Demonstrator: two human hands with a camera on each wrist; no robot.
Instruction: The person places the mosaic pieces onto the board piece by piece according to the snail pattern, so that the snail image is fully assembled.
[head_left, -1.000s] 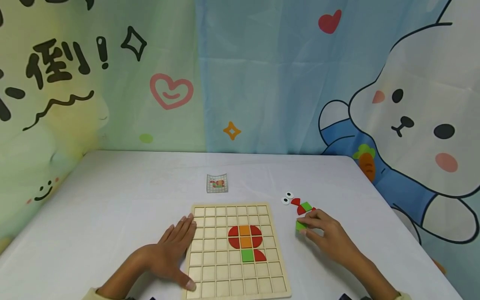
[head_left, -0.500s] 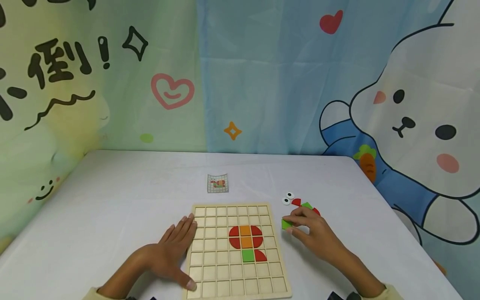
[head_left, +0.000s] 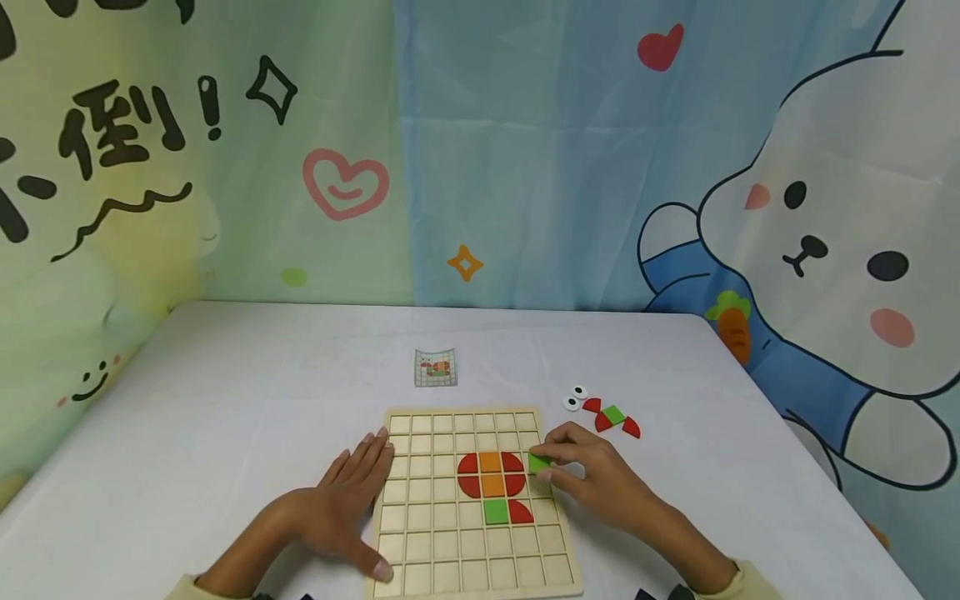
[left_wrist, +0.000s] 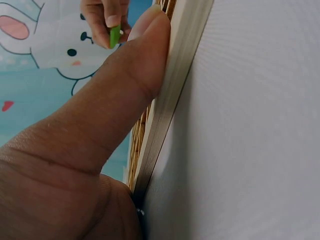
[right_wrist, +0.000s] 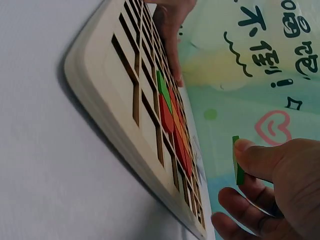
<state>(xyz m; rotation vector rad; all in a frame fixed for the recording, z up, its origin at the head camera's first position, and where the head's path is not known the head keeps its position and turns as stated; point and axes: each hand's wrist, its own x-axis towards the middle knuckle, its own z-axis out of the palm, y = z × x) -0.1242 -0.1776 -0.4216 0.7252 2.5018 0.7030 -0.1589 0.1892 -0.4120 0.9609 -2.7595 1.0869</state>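
My right hand [head_left: 600,477] pinches a green square tile [head_left: 537,463] between thumb and fingers, over the right edge of the wooden grid board [head_left: 442,550]. In the right wrist view the same green tile [right_wrist: 238,161] is seen nearly edge-on, raised off the board. My left hand [head_left: 337,504] lies with straight, spread fingers along the board's left edge, its thumb [left_wrist: 135,60] on the rim in the left wrist view. Set in the grid are two orange squares [head_left: 491,472] flanked by red quarter-circles [head_left: 514,473], with a green square [head_left: 495,511] and another red quarter-circle [head_left: 521,512] below.
Beyond the board's upper right lie loose pieces: two googly-eye discs [head_left: 572,403], red quarter-circles [head_left: 632,427] and a green square [head_left: 613,415]. A small picture card [head_left: 435,367] lies behind the board on the white tablecloth [head_left: 262,375]. A printed curtain [head_left: 525,167] hangs behind.
My right hand has carried the green tile leftward from beside the loose pieces to the board's right edge, uncovering those pieces. The left hand stays in place.
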